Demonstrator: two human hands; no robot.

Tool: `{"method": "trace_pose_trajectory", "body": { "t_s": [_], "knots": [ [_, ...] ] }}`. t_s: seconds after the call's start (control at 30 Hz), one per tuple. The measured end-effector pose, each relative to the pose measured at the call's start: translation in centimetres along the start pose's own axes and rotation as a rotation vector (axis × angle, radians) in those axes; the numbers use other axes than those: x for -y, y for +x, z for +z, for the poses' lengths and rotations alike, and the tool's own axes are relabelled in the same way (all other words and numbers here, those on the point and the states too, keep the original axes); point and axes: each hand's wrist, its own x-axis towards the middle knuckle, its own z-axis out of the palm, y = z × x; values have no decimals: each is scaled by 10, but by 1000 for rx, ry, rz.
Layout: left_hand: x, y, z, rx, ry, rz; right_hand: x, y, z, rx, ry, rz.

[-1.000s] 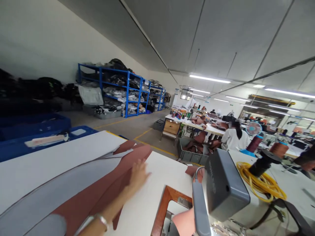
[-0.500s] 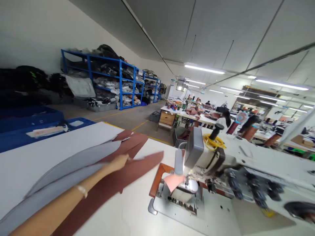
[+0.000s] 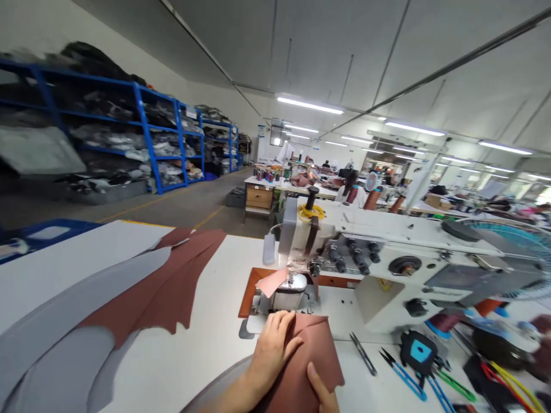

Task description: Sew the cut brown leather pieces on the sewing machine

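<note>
A reddish-brown fabric panel with a grey side showing at its lower left lies in front of the sewing machine. My left hand is closed on its left part, fingers close to the machine's needle area and thumb across the top. Lower down, the thumb of my right hand presses on the same panel from above; its other fingers are hidden beneath. Just beyond my fingers, a small pinkish-brown piece rests by the machine's free arm.
To the left, several brown and grey panels lie overlapped on the white table. Black snips, blue-handled snips and a black tape measure lie at right. Blue shelving stands behind.
The view has swung right. My left hand has moved from the stacked panels to the machine, with a brown panel now in it. My right hand has come into view on that panel.
</note>
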Motion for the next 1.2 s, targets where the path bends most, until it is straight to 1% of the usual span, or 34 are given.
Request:
{"method": "trace_pose_trajectory", "body": {
  "t_s": [0.03, 0.07, 0.13, 0.2, 0.23, 0.3, 0.37, 0.43, 0.5, 0.57, 0.63, 0.7, 0.73, 0.8, 0.87, 0.93, 1.0, 1.07, 1.2],
  "knots": [
    [0, 0, 10, -18, -16, -4, 12, 4, -4, -34, 44, 16],
    [-1, 3, 15, -5, -51, -21, 24, 8, -7, -41, 81, 39],
    [-7, 13, 17, 89, -145, -67, 48, 13, -9, 12, 107, 84],
    [-12, 29, 10, 191, -236, -80, 69, 18, -8, 95, 91, 123],
    [-14, 37, 6, 213, -272, -79, 78, 22, -7, 127, 80, 138],
    [-12, 54, -2, 208, -350, -99, 92, 31, -6, 157, 78, 134],
    [-8, 68, -9, 198, -484, -154, 104, 42, -5, 159, 89, 90],
    [-4, 76, -13, 203, -647, -213, 113, 55, -3, 137, 79, 28],
    [-4, 78, -14, 196, -739, -261, 120, 68, 1, 149, 28, -18],
    [-6, 77, -12, 153, -733, -318, 126, 80, 7, 135, -35, -61],
    [-8, 73, -7, 89, -724, -349, 130, 92, 14, 93, -86, -136],
    [-8, 69, 0, 4, -725, -335, 133, 104, 21, 76, -124, -216],
    [-6, 67, 3, -53, -707, -324, 134, 109, 24, 93, -145, -239],
    [-3, 65, 9, -170, -629, -329, 134, 117, 29, 122, -189, -244],
    [1, 64, 12, -252, -551, -364, 131, 121, 32, 84, -225, -223],
    [4, 65, 14, -276, -530, -378, 129, 123, 34, 20, -226, -215],
    [6, 67, 14, -275, -540, -367, 127, 122, 35, -9, -209, -210],
    [8, 69, 14, -309, -517, -371, 127, 122, 36, 12, -210, -216],
    [11, 73, 15, -408, -408, -432, 127, 129, 36, 63, -226, -240]
  ]
}}
